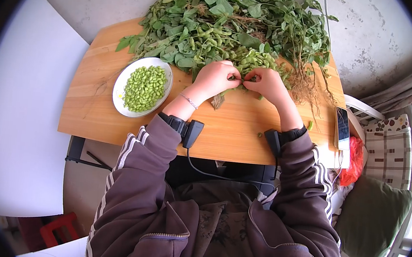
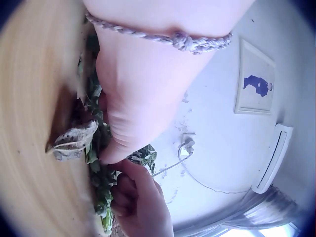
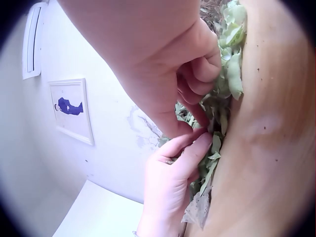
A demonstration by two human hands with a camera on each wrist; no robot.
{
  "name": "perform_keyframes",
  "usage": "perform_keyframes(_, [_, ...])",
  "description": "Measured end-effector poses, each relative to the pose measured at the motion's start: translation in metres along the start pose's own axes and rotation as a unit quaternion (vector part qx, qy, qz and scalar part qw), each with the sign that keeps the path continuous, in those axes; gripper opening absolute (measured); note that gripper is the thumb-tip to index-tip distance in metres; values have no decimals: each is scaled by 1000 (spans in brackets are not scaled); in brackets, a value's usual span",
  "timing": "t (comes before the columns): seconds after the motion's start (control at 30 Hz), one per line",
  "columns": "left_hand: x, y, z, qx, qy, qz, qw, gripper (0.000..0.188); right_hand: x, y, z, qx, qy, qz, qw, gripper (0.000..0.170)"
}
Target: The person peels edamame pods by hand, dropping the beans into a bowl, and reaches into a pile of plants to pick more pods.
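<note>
Over the front of the heap of soybean plants (image 1: 199, 35), my left hand (image 1: 216, 78) and right hand (image 1: 267, 86) meet fingertip to fingertip. Thumb and index finger of each pinch one small bean pod, mostly hidden by the fingers. In the right wrist view, the left hand (image 3: 170, 185) comes up from below to the right hand's fingers (image 3: 177, 126). Loose green pods (image 1: 258, 60) lie just beyond the hands. A white plate (image 1: 118, 102) of shelled green beans (image 1: 144, 89) stands left of my left forearm.
A dry curled leaf (image 1: 217, 100) lies on the wooden table (image 1: 225, 135) below the left hand. Roots (image 1: 303, 88) spread right of the hands. A phone (image 1: 342, 128) with a cable lies at the right edge. A wall (image 1: 74, 9) stands behind the table.
</note>
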State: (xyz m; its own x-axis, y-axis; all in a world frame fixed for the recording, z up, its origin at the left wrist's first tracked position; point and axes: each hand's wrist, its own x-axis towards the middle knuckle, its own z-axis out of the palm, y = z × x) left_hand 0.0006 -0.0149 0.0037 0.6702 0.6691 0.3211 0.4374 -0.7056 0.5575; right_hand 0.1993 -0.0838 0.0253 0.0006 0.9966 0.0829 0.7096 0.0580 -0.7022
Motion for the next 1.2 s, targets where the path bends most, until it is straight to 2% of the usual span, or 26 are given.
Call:
perform_keyframes(0.17, [0,-1,1,2,3,10,1000,16,0,6,0,-1,-14,-5,1000,22])
perform_keyframes(0.37, [0,-1,1,11,11,7,1000,19,1,1,-2,-9,-20,38,999,21])
perform_keyframes(0.47, [3,-4,2,-19,64,10,998,21,4,6,-1,16,45,19,999,21])
perform_keyframes(0.53, [5,-7,5,-68,124,15,990,23,10,10,0,144,68,31,987,21])
perform_keyframes(0.57, [7,-9,5,-148,113,-2,982,24,10,11,1,207,78,38,974,22])
perform_keyframes(0.67, [4,5,-7,-259,99,-36,960,23,7,6,-6,344,35,78,935,25])
perform_keyframes(0.7, [6,7,-6,-312,105,-22,944,23,6,1,-6,358,22,84,930,26])
perform_keyframes(0.83, [7,7,-5,-335,105,-23,936,23,7,2,-3,400,-3,73,914,25])
perform_keyframes(0.93, [10,4,-4,-355,112,-26,928,23,8,2,-1,410,-10,63,910,25])
perform_keyframes(1.03, [8,3,-6,-378,108,-74,916,23,2,-12,0,317,69,19,946,23])
perform_keyframes(1.13, [7,4,-9,-392,112,-103,907,24,4,-5,2,225,88,-63,968,20])
perform_keyframes(1.2, [7,4,-10,-406,105,-111,901,24,3,-5,3,226,97,-58,968,19])
